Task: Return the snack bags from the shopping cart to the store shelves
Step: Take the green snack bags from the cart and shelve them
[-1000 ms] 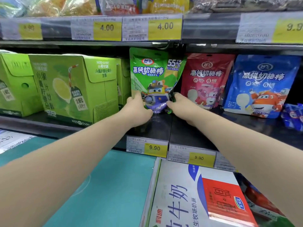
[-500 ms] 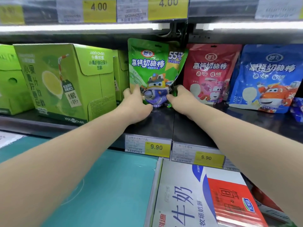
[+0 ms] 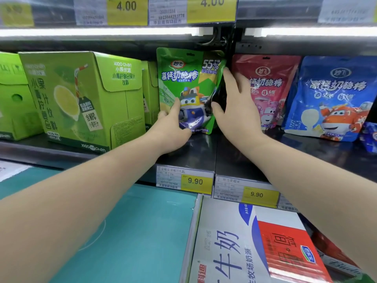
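A green snack bag (image 3: 183,78) with a cartoon robot stands upright on the dark middle shelf (image 3: 204,154). My left hand (image 3: 171,129) holds its lower left corner, thumb on the front and fingers tucked behind the edge. My right hand (image 3: 238,111) lies flat along the bag's right edge. Its fingers point straight up between the green bag and a red snack bag (image 3: 271,82), and its thumb touches the green bag's front. A blue snack bag (image 3: 334,94) leans further right. No shopping cart is in view.
Green drink cartons (image 3: 81,99) fill the shelf close to the left of the bag. Yellow price tags (image 3: 195,181) line the shelf edge. Below are a teal box top (image 3: 132,231) and a white milk case (image 3: 255,242). Another shelf hangs close overhead.
My right hand left the bag's lower right corner and slid up along its right edge with fingers straightened. The bag stands a little more upright. The view moved closer.
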A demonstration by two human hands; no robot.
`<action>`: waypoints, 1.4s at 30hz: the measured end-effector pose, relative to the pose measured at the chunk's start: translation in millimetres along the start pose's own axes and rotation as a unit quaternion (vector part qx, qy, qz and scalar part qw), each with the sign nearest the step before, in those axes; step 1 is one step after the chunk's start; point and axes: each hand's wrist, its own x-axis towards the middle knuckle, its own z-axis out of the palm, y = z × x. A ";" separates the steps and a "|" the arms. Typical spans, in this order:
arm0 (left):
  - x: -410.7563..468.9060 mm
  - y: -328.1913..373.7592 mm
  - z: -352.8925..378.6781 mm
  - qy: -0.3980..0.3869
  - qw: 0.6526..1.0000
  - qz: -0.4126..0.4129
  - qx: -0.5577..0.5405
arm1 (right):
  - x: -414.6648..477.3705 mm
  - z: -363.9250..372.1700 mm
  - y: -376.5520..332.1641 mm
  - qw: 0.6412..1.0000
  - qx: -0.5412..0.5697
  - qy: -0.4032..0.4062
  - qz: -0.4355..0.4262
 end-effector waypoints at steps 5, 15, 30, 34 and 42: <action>1.0 -1.9 1.1 -0.024 0.999 0.025 0.018 | 0.3 14.0 -2.0 0.994 -0.099 -0.019 -0.044; 5.9 -7.8 1.8 -0.053 0.995 0.067 0.041 | 2.9 19.8 14.9 0.983 -0.082 -0.137 0.089; 13.8 -9.2 0.4 -0.045 0.997 0.016 0.066 | -5.6 10.5 11.4 0.982 -0.036 -0.185 0.001; 13.9 -9.2 1.4 -0.052 0.996 0.015 0.067 | -7.8 10.6 13.1 0.981 -0.004 -0.194 0.016; 11.9 -9.2 2.3 -0.055 0.996 0.002 0.075 | -6.5 7.2 19.4 0.987 0.084 -0.073 0.113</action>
